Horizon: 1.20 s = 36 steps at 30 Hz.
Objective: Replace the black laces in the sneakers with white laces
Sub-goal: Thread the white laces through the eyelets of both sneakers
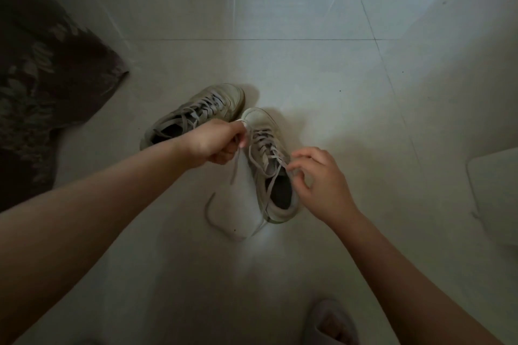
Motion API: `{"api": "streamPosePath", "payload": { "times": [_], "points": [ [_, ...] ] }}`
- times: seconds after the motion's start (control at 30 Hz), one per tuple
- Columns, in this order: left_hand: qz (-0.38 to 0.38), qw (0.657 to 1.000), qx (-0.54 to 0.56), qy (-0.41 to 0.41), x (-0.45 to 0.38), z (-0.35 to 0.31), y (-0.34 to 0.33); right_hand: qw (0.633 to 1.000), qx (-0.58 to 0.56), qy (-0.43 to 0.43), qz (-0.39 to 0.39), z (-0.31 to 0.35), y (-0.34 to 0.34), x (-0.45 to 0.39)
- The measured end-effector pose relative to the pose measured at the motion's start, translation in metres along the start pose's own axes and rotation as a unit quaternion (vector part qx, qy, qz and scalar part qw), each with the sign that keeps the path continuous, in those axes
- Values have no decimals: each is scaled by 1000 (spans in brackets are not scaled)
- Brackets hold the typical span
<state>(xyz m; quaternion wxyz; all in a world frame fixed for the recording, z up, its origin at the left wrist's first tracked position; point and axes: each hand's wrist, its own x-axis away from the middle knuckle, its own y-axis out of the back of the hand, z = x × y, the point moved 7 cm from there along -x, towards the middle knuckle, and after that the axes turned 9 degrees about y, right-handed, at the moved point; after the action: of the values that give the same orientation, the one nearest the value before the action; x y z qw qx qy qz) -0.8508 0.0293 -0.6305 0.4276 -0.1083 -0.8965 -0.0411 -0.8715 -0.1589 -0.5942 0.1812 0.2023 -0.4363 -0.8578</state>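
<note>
Two sneakers stand on a pale tiled floor, toes pointing away from the person and nearly touching at the front. Far sneaker: angled to the left, already threaded with a pale lace, its ends loose over the opening. Near sneaker: directly between the person's hands, also threaded with a pale lace crossing up the eyelets. Left hand: fingers curled into a fist around one end of that lace, which is wound over a finger near the toe and hangs down from the fist toward the floor. Right hand: thumb and forefinger pinch the other lace end at the top eyelets, beside the shoe's opening; the remaining fingers are loosely curled. A slack length of lace lies in a curve on the floor just left of the near sneaker's heel. Dark patterned cloth lies at the left edge, well apart from the shoes. A slippered foot shows at the bottom, and a pale flat object at the right edge.
</note>
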Motion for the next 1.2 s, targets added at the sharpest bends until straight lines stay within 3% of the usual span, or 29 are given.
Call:
{"api": "streamPosePath", "payload": {
  "times": [0.07,0.17,0.27,0.4,0.6,0.73,0.97,1.1,1.2],
  "points": [
    [97,994,45,31,4,-5,-21,997,-72,-25,-9,14,0,-7],
    [161,979,114,55,9,-14,-40,982,-160,-56,82,35,-22,-18],
    [112,988,104,31,7,-22,-39,947,-265,-146,106,35,-34,-24],
    [5,998,51,-19,3,-21,-21,840,-451,-292,81,22,-34,-21],
    [-9,999,-2,-38,10,-2,-24,895,-374,-239,36,15,-28,-28],
    [-20,997,56,-46,12,6,-27,920,-318,-228,21,12,-25,-30],
    [-86,987,125,-49,13,14,-8,981,-103,-122,108,10,-24,-26],
    [-66,986,143,-56,10,19,-11,985,48,-41,164,16,-34,-24],
    [-38,986,150,-67,8,18,-13,984,88,0,157,19,-41,-22]
  ]
}}
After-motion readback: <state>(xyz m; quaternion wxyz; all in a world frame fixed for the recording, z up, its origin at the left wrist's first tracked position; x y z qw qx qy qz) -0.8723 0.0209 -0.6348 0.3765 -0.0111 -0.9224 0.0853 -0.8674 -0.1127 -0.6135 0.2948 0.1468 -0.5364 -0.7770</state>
